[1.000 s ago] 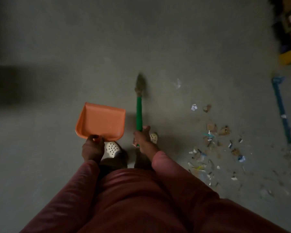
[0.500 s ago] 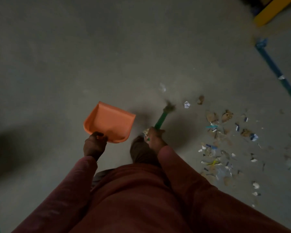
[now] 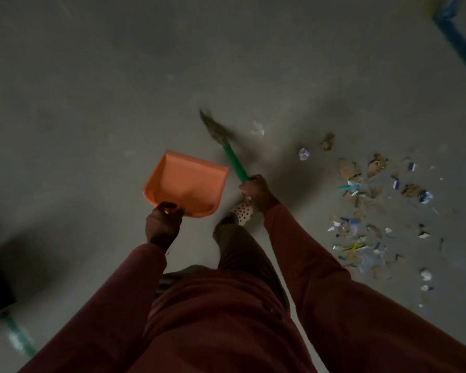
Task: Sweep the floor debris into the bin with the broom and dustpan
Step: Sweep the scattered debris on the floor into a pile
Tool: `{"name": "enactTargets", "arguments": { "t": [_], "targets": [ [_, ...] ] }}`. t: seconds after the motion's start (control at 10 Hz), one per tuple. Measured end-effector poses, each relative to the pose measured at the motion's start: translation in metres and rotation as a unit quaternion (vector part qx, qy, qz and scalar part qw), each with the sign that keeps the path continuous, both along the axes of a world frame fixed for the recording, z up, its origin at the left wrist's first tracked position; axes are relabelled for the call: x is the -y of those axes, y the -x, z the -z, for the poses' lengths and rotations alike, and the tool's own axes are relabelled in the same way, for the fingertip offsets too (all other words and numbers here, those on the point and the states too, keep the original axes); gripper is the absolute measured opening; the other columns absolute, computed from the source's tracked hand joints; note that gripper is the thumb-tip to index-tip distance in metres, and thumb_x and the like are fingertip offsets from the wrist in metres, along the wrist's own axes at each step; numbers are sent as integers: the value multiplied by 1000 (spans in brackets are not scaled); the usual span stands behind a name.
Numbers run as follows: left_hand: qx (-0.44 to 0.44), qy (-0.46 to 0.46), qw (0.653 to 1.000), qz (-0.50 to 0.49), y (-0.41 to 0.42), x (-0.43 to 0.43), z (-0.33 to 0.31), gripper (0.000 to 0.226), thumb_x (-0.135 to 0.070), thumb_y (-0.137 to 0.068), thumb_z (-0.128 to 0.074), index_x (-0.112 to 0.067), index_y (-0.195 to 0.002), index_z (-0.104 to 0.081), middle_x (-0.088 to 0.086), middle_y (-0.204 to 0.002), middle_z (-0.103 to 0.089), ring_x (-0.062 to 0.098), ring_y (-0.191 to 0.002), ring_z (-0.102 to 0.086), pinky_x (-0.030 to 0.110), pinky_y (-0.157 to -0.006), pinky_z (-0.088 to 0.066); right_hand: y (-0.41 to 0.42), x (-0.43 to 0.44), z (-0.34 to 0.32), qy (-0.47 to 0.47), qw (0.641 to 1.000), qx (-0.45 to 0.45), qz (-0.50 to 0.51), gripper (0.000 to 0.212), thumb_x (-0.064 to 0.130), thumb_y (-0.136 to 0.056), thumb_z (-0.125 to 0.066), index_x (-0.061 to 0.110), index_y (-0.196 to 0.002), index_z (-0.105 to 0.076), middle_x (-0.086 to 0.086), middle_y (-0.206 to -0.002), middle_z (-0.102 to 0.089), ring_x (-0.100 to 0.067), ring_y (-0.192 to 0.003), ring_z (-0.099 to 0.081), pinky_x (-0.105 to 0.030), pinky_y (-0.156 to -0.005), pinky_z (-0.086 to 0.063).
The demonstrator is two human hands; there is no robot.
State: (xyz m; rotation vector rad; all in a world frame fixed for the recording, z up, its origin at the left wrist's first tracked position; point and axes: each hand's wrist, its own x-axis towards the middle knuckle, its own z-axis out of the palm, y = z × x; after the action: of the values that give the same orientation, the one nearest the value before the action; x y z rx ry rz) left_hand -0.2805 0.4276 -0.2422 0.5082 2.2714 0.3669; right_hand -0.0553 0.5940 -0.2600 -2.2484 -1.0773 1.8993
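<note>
One head-worn wide-angle camera looks steeply down onto the floor.

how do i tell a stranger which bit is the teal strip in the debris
Right of the right hand, debris litters the grey floor. Near its top, beside the brown cardboard scraps, lies the teal strip: the only slim, bright teal piece.

Grey floor, blue floor stripe, green stripe
</note>
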Motion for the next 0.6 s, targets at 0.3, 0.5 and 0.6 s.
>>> {"name": "enactTargets", "arguments": {
  "t": [0.3, 0.5, 0.6],
  "targets": [
    [-29, 20, 999, -10, 23, -26, -21, 32, -43, -90, -72, -20, -112, -71, -1, -87, -70, 21, -87, -66, 27, -75, -44, 43, 5, -33, -38, 978, -28, 205, 46, 18, -107, -37, 15, -61, -38, -2, -44, -49, -10, -38, -49, -17, -37, -39],
    [-45, 10, 998, -50, 76, -47, -26, 32, -42, -87, -74, -21, -112, -71, 11, -111, -73, 32, -107, -67, 36, -86, -50, 56, 40, 25, -27, 994, -14, 109, 13, 22, -100, -54, 33, -95, -57, -5, -82, -64, -21, -64, -63, -34, -52, -55],
    [-53, 1, 997, -62, 112, -64, -26, 31, -41, -86, -75, -23, -111, -72, 10, -113, -73, 31, -108, -67, 37, -88, -51, 66, 13, 46, 18, 998, -38, 50, 22, 9, -90, -57, 21, -108, -54, -8, -68, -63, -22, -49, -54, -30, -45, -45]
  ]
}}
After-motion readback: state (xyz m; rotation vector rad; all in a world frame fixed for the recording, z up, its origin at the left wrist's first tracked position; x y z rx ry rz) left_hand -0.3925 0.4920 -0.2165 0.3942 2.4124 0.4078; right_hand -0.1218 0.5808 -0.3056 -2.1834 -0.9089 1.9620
